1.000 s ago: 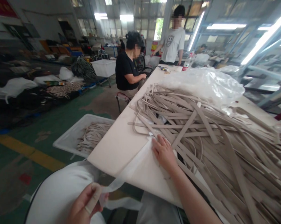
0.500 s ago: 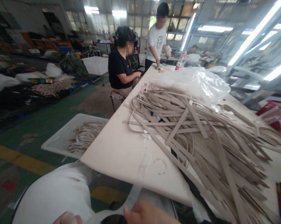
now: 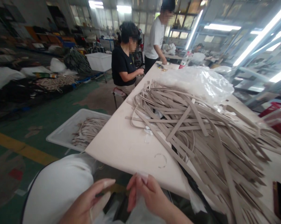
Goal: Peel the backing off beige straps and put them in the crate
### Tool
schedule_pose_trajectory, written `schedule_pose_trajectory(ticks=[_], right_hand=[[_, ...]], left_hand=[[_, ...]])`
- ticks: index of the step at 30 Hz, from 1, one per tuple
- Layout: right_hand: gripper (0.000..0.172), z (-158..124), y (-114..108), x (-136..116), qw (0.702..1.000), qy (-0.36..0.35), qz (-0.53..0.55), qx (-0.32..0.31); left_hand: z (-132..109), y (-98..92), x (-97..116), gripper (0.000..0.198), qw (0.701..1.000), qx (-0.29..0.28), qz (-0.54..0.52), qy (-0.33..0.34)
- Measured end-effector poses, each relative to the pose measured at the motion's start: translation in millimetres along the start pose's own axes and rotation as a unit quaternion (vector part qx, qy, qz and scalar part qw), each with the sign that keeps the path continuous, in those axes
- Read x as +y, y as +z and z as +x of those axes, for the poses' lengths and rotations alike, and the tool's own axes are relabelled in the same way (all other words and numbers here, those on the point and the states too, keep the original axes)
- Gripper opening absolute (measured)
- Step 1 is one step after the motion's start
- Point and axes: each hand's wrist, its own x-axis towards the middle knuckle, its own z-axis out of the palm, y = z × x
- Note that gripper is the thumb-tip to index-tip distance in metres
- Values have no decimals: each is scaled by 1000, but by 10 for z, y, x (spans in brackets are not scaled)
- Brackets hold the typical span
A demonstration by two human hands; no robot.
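A translucent strip (image 3: 140,210) is being pinched right now in the right hand (image 3: 151,194), its fingertips closed on the upper end just beside the near edge of the table (image 3: 119,140); the rest is draped below, over the lap. To the left, the left hand (image 3: 91,199) is held with fingers spread apart, nothing seen gripped between them; whether the strip's lower folds are touched by it cannot be told. The right side of the tabletop is covered by a tangled heap of grey-beige bands (image 3: 201,137), backed at the far side by a crumpled clear plastic bag (image 3: 208,82). Beyond that, a bottle (image 3: 182,62) is seen standing. On the floor to the left, a white tub (image 3: 57,133) is partly filled with similar bands. Farther off, a seat beside the table is occupied by a person in black (image 3: 123,67), and the far end is leaned over by a person in white (image 3: 152,40).
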Motion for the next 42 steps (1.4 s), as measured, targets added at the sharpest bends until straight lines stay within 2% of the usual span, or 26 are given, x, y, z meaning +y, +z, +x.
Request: schedule_pose_trajectory(ticks=[1, 3, 5, 6, 8, 10, 11, 12, 15, 17, 19, 20, 23, 25, 29, 31, 33, 35, 37, 39, 42], right_hand=[[61, -17, 38, -9, 998, 23, -27, -43], [65, -41, 107, 5, 990, 62, -76, -99], [64, -59, 142, 42, 983, 81, -117, -112], [62, -67, 142, 61, 981, 83, -136, -107], [58, -80, 113, 78, 979, 73, -172, -79], [57, -83, 64, 53, 977, 56, -199, -49], [57, -77, 40, 23, 976, 48, -208, -41], [57, -65, 17, -17, 975, 44, -215, -42], [59, 8, -45, -160, 966, 53, -238, -87], [61, 79, -90, -239, 955, 51, -272, -102], [59, 153, -136, -285, 947, 31, -307, -88], [59, 188, -155, -293, 946, 26, -313, -82], [59, 277, -166, -266, 955, 58, -278, -84], [60, 326, -129, -225, 963, 84, -241, -85], [63, 397, -13, -156, 974, 89, -199, -65], [64, 420, 15, -139, 977, 80, -192, -46], [54, 442, 15, -135, 980, 51, -188, -27], [48, 477, 0, -147, 990, 10, -140, -7], [52, 528, -11, -176, 998, -30, -61, 19], [47, 586, -11, -220, 997, -43, -2, 58], [44, 655, -5, -295, 989, -58, -15, 137]], left_hand=[[88, 66, 145, 54, 1000, -14, 3, 19], [259, 229, 411, 62, 991, -130, -9, -3], [408, 387, 593, 66, 965, -255, -56, -39], [472, 446, 646, 64, 952, -287, -85, -57], [578, 503, 690, 60, 948, -288, -118, -69], [665, 479, 689, 59, 957, -267, -102, -54], [704, 447, 686, 61, 955, -280, -83, -46], [741, 412, 687, 67, 945, -315, -66, -51], [839, 344, 717, 78, 887, -446, -72, -93], [905, 357, 745, 75, 872, -472, -96, -87], [988, 399, 763, 66, 882, -448, -127, -72], [1038, 418, 769, 58, 894, -414, -153, -77], [1201, 416, 792, 34, 924, -260, -268, -85], [1294, 353, 824, 32, 931, -181, -311, -58], [1375, 170, 905, 36, 947, -117, -299, 14], [1372, 114, 944, 36, 950, -100, -294, 33], [1357, 97, 980, 35, 954, -89, -280, 55], [1335, 110, 1009, 35, 962, -81, -249, 75], [1309, 137, 1029, 37, 970, -84, -216, 72], [1281, 169, 1037, 42, 972, -115, -197, 51], [1250, 215, 1034, 56, 957, -197, -207, 59]])
